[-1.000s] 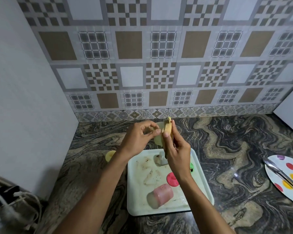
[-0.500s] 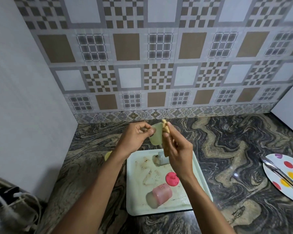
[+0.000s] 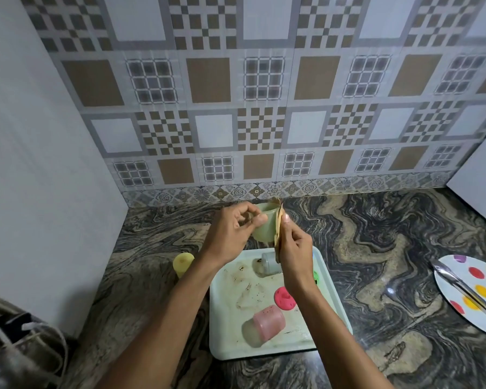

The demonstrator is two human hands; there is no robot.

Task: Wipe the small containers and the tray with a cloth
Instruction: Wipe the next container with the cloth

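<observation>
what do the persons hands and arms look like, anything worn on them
Both are bare. The left hand and right hand have no gloves, and no rings show. The forearms are uncovered down to the picture's edge: no sleeves, watch or bracelets in view.

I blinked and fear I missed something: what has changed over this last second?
Very little. The right hand shifted the cloth slightly against the pale green container, held by the left hand. Nothing was picked up or let go. The pink container on the tray and the yellow container beside it stayed put.
</observation>
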